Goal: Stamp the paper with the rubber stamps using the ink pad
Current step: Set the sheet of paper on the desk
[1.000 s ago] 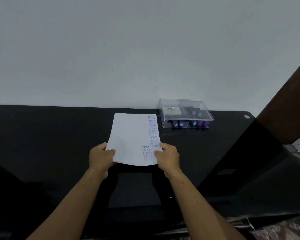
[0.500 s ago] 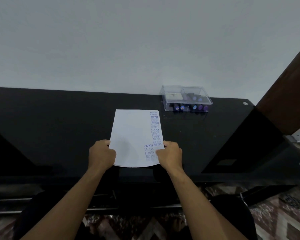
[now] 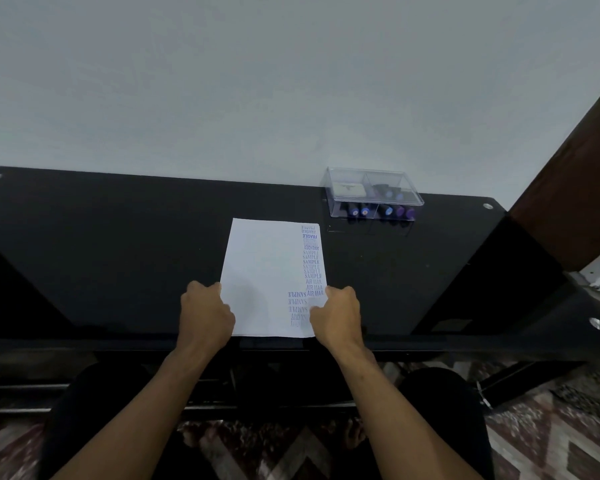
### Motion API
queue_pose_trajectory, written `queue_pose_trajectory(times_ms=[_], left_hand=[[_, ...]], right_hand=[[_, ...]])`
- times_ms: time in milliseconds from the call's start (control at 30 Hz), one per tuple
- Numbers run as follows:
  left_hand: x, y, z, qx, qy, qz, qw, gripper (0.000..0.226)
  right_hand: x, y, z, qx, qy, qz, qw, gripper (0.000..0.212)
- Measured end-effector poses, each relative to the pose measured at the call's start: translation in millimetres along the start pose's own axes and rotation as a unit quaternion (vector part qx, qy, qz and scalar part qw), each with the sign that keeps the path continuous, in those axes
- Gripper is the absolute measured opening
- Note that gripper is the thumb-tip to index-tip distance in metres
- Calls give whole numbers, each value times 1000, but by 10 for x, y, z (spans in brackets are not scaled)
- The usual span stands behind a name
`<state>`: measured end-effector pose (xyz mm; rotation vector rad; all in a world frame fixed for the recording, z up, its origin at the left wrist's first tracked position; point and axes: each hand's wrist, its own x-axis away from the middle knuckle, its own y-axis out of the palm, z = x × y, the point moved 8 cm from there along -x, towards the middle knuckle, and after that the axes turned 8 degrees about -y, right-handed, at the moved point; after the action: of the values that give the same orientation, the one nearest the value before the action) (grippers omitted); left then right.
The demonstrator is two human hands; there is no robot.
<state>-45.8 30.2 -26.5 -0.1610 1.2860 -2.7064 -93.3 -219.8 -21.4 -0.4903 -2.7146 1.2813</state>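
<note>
Both hands grip one white sheet of paper (image 3: 264,278) by its near end: the left hand (image 3: 207,315) has its fingers curled round the left edge, and the right hand (image 3: 336,315) pinches the right edge, thumb on top over the printed marks. The sheet lies flat on the glossy black glass table (image 3: 118,254), its near edge just at the table's front rim, its long side running away from the person.

A single column of blue-violet stamped words (image 3: 311,261) runs down the right margin of the sheet, reading FRAGILE, SAMPLE and AIR MAIL among others, with a few more impressions set a little further left near the right thumb. Some are too faint to read.

One clear plastic box with a lid (image 3: 373,194) stands beyond the sheet's far right corner, near it but apart, against the pale wall (image 3: 291,81). It is divided into compartments. One white ink pad (image 3: 347,188) sits in the far left compartment. Along the front, five rubber stamps with blue and purple ends (image 3: 381,212) show: two on the left, three on the right. At least two more lie in the far right compartment, though their count is unclear.
</note>
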Motion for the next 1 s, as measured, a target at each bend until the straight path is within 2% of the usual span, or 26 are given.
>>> queue_pose_trajectory(times_ms=[33, 167, 267, 300, 400, 533, 667, 800, 1000], left_hand=[[17, 0, 4, -20, 7, -2, 1000, 7], [7, 19, -5, -69, 31, 3, 997, 44], [-5, 40, -6, -46, 40, -6, 998, 53], [-16, 50, -24, -34, 32, -8, 999, 52], [-26, 64, -56, -12, 15, -12, 1000, 46], [-38, 65, 31, -53, 30, -17, 998, 41], [-20, 59, 311, -114, 74, -30, 990, 49], [-97, 90, 688, -132, 120, -33, 983, 56], [-315, 274, 1237, -122, 145, -53, 980, 66]], right_hand=[[8, 5, -9, 18, 2, -6, 1000, 11], [54, -9, -63, 98, 0, -2, 995, 24], [64, 14, -100, 106, -45, 1, 993, 48], [66, 19, -104, 101, -53, -1, 993, 49], [63, -1, -112, 109, -65, -2, 992, 38], [68, -16, -183, 192, -103, -7, 976, 32], [-3, -31, -197, 192, -133, -44, 971, 48], [-267, -155, -103, 187, -112, -69, 973, 67], [-704, -585, 133, 191, -77, -36, 978, 72]])
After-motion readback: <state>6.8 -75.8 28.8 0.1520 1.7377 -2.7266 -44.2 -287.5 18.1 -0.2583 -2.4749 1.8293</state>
